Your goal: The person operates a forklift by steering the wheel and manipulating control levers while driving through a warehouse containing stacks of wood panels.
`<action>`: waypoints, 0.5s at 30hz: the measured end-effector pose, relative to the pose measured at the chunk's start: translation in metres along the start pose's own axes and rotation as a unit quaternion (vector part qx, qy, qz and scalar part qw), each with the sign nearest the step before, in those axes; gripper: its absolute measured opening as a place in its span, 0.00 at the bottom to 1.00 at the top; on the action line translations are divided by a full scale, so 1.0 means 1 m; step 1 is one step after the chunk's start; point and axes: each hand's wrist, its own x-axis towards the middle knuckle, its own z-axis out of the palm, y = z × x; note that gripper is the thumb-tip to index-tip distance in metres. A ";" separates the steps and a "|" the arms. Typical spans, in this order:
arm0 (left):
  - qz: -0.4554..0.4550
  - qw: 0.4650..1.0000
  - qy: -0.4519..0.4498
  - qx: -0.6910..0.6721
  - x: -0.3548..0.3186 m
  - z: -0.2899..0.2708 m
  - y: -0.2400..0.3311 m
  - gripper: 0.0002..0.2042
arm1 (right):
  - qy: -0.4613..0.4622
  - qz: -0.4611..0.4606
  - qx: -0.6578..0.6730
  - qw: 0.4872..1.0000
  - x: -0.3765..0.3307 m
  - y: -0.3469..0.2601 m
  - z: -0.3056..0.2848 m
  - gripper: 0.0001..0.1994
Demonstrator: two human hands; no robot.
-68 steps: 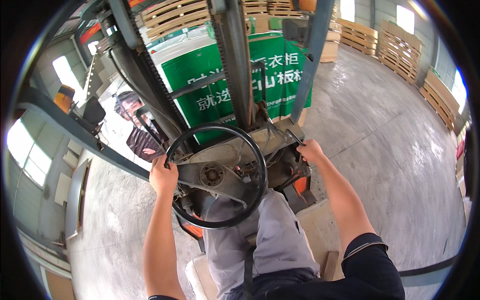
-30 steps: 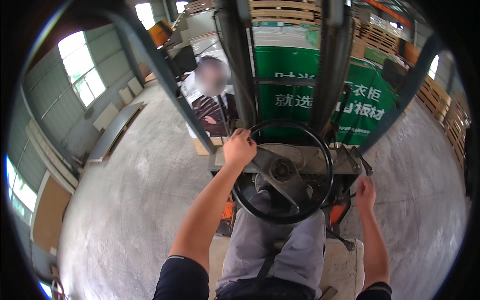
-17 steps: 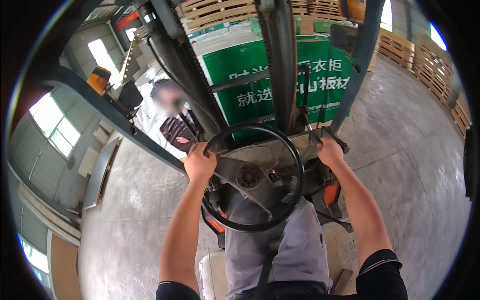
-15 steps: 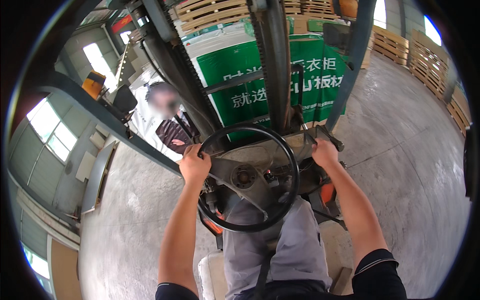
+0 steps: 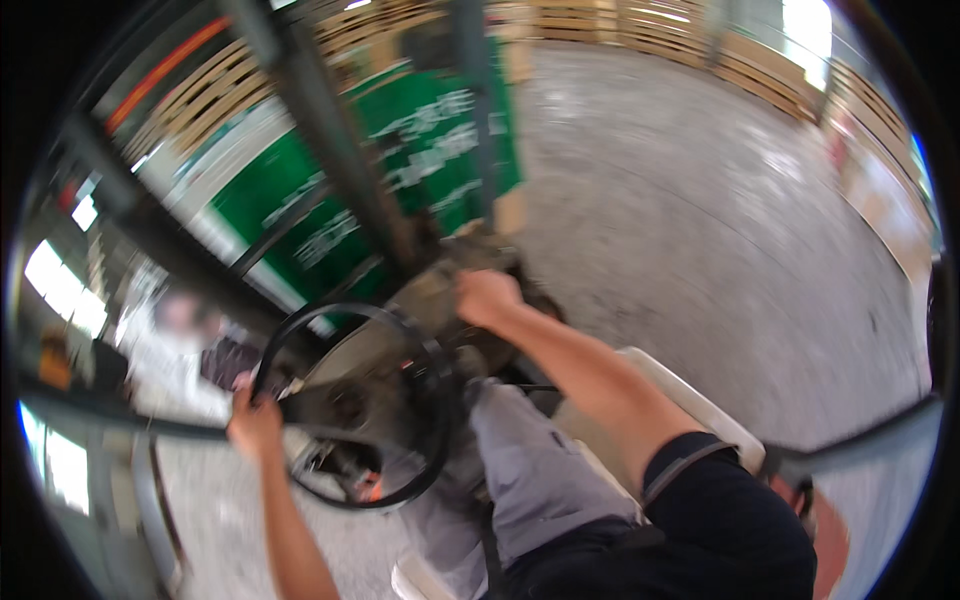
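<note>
My left hand (image 5: 256,425) is closed round the left side of a black steering wheel (image 5: 440,455). Right of the wheel, my right hand (image 5: 488,298) makes a fist at the far edge of the dash (image 5: 425,295), where the control levers stand; the fingers hide most of the lever they hold. Beyond the dash rises the dark mast (image 5: 345,150) of the forklift I sit in. Past it stands a large stack wrapped in green sheeting (image 5: 270,190) with white lettering. The picture is smeared by motion.
A person (image 5: 225,360) in dark clothing is close beyond the mast at the left. Wooden pallets (image 5: 665,30) line the far wall. Grey concrete floor (image 5: 640,190) stretches to the right. A white panel (image 5: 690,400) of the forklift lies beside my right arm.
The view has swung to the right and tilted, so the wheel, mast and green stack sit further left. Both hands keep their places on the wheel and at the levers.
</note>
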 end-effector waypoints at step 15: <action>0.050 0.999 0.000 -0.007 0.000 -0.009 -0.040 0.14 | -0.005 -0.035 0.041 0.999 -0.009 -0.020 -0.003 0.12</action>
